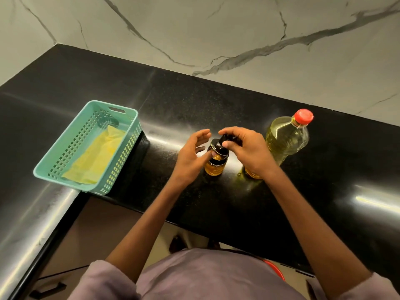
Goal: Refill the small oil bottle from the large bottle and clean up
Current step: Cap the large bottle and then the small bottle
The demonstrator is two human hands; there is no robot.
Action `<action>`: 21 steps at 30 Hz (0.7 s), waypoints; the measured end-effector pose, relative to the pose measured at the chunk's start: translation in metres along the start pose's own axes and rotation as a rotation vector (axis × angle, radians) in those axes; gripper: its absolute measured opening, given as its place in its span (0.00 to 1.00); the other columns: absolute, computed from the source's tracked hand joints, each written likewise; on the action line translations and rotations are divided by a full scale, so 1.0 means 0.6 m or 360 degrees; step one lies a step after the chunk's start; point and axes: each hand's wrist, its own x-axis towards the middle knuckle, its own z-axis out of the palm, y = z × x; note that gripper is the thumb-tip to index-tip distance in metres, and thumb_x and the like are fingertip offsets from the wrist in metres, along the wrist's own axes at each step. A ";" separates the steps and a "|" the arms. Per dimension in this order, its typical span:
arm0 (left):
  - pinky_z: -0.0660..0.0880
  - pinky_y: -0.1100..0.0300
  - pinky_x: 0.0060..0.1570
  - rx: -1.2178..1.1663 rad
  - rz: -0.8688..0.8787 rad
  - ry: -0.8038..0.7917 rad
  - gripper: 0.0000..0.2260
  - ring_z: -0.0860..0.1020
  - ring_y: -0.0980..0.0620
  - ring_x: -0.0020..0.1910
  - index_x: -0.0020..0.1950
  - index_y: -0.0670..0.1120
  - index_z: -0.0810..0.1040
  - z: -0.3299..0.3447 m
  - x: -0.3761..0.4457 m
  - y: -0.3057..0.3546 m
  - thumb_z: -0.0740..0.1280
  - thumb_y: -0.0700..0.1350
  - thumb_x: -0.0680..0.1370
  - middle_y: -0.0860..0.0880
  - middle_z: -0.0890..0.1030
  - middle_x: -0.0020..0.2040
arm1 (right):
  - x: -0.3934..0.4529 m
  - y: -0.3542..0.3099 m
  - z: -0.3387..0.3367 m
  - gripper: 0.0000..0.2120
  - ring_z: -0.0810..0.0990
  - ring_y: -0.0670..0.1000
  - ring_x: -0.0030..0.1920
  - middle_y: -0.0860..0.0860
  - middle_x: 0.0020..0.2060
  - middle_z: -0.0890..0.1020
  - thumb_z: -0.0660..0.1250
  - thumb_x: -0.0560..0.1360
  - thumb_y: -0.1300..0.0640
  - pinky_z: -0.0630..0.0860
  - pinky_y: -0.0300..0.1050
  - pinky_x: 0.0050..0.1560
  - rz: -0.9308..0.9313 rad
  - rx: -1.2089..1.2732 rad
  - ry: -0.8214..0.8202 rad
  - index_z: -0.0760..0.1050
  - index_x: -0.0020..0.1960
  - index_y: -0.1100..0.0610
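Note:
A small glass oil bottle (214, 168) with amber oil stands on the black counter (216, 109) in the middle. Its black pump cap (218, 146) sits tilted on top. My right hand (246, 151) pinches the cap's pump head from the right. My left hand (191, 158) is beside the bottle on the left, thumb touching its neck, fingers spread. The large plastic bottle (286, 138) of pale yellow oil, red cap (303, 116) on, stands upright to the right, just behind my right hand.
A teal plastic basket (65, 156) holding a yellow cloth (98, 155) sits on the counter at the left, its near corner reaching the counter's edge. A marbled wall rises behind. Small drops of oil (239, 174) glint on the counter by the bottles.

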 end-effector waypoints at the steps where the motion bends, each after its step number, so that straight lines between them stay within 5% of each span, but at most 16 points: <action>1: 0.69 0.61 0.65 0.0102 -0.0052 -0.0087 0.26 0.72 0.55 0.66 0.69 0.49 0.68 -0.005 0.001 -0.010 0.71 0.38 0.73 0.49 0.74 0.66 | 0.002 0.002 0.006 0.15 0.78 0.49 0.54 0.51 0.54 0.81 0.68 0.74 0.63 0.75 0.42 0.57 -0.0045 -0.0117 0.0006 0.77 0.60 0.55; 10: 0.67 0.64 0.60 0.0489 0.0006 -0.0045 0.27 0.71 0.57 0.60 0.65 0.48 0.72 0.014 0.007 -0.030 0.76 0.45 0.68 0.54 0.74 0.59 | -0.002 -0.001 0.030 0.18 0.77 0.57 0.56 0.55 0.56 0.80 0.64 0.74 0.67 0.76 0.54 0.54 -0.0300 -0.0640 -0.0189 0.76 0.62 0.57; 16: 0.67 0.63 0.61 0.0565 0.0028 -0.0056 0.27 0.71 0.56 0.60 0.66 0.47 0.72 0.014 0.009 -0.027 0.76 0.45 0.69 0.50 0.76 0.61 | 0.000 -0.006 0.039 0.10 0.77 0.55 0.50 0.55 0.49 0.79 0.63 0.77 0.57 0.72 0.46 0.44 -0.0224 -0.0982 -0.0090 0.75 0.57 0.59; 21: 0.71 0.55 0.62 0.0624 0.0019 -0.0052 0.26 0.73 0.53 0.61 0.65 0.46 0.73 0.014 0.009 -0.027 0.76 0.46 0.69 0.49 0.76 0.61 | 0.004 -0.023 0.050 0.15 0.77 0.55 0.48 0.56 0.48 0.79 0.62 0.78 0.49 0.68 0.43 0.40 -0.0092 -0.1156 0.0004 0.75 0.53 0.61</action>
